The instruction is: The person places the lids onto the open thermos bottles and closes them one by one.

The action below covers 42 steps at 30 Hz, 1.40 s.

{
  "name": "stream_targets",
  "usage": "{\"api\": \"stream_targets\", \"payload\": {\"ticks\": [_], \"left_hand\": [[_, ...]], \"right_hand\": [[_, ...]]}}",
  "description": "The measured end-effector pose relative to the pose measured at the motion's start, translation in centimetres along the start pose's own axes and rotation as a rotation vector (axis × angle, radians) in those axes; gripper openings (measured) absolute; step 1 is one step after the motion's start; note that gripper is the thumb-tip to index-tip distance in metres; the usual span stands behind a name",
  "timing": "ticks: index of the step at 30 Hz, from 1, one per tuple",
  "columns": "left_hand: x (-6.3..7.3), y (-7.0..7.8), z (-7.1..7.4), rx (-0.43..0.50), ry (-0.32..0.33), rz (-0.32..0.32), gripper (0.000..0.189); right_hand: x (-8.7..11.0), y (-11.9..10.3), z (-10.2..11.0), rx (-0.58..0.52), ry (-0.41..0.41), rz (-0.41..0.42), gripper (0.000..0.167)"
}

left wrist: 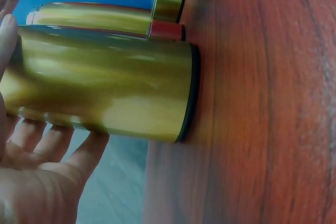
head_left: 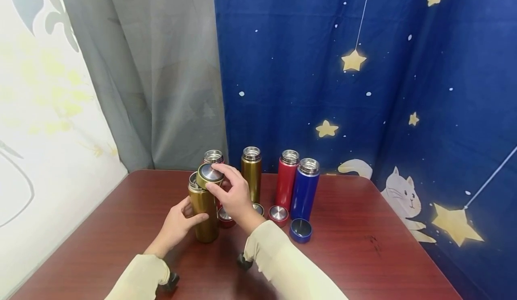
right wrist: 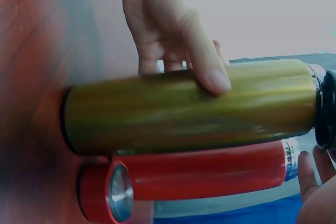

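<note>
My left hand (head_left: 177, 226) grips a gold thermos bottle (head_left: 206, 221) round its side, thumb across the front and fingers behind. The bottle stands upright, its base close to the table in the left wrist view. Between thumb and fingers my right hand (head_left: 238, 196) pinches a gold lid (head_left: 211, 172) with a silver top. That lid is tilted and overlaps the right side of the bottle's steel mouth (head_left: 193, 181), part of which shows. In the right wrist view, the dark inside of the lid (right wrist: 326, 111) faces the mouth.
Behind stand an uncapped red bottle (head_left: 213, 156), a second gold bottle (head_left: 252, 174), another red bottle (head_left: 286, 178) and a blue bottle (head_left: 305, 192). Before them lie a red lid (head_left: 226, 222), a gold lid (head_left: 259, 209), another red lid (head_left: 278, 214) and a blue lid (head_left: 300, 231).
</note>
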<state>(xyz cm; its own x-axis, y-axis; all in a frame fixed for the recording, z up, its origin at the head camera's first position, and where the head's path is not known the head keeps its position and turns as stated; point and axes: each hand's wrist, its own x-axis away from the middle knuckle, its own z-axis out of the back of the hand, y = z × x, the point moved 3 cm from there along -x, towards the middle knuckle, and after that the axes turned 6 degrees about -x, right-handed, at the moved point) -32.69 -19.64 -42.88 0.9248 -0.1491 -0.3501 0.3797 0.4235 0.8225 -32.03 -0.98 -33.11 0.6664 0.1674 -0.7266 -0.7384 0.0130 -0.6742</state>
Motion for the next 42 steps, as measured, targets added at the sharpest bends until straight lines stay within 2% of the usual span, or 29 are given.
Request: {"api": "stream_targets", "payload": {"ticks": [7,12,17,23,28,32,36,39,42], "left_hand": [[0.1,-0.2,0.2,-0.012,-0.003,-0.004,0.069],[0.0,0.2,0.1,0.013,-0.027,-0.027,0.068],[0.0,0.2,-0.2,0.026,-0.035,-0.021,0.069],[-0.1,-0.1,-0.1,0.012,-0.045,-0.015,0.069],[-0.2,-0.2,0.2,0.003,-0.052,-0.017,0.07],[-0.4,-0.3,0.3,0.015,-0.078,-0.006,0.071],[-0.6,0.0,0.5,0.019,-0.118,-0.015,0.07],[-0.6,0.7,0.9,0.017,-0.132,-0.047,0.072],[-0.8,1.6,1.4,0.046,-0.11,-0.105,0.075]], "right_hand": [[-1.4,-0.4,0.1,0.121,-0.126,0.011,0.04],[-2.0,-0.6,0.1,0.19,-0.199,-0.002,0.04],[-2.4,-0.4,-0.4,0.249,-0.3,-0.001,0.039],[-2.3,0.0,-0.4,0.239,-0.35,-0.046,0.04],[-2.4,0.2,-0.2,0.191,-0.443,-0.089,0.045],[-2.6,0.0,0.1,0.192,-0.502,-0.093,0.047],[-2.8,-0.1,0.3,0.213,-0.523,-0.102,0.048],[-2.7,0.1,0.3,0.228,-0.526,-0.115,0.048],[-2.7,0.3,0.2,0.231,-0.523,-0.118,0.048]]}}
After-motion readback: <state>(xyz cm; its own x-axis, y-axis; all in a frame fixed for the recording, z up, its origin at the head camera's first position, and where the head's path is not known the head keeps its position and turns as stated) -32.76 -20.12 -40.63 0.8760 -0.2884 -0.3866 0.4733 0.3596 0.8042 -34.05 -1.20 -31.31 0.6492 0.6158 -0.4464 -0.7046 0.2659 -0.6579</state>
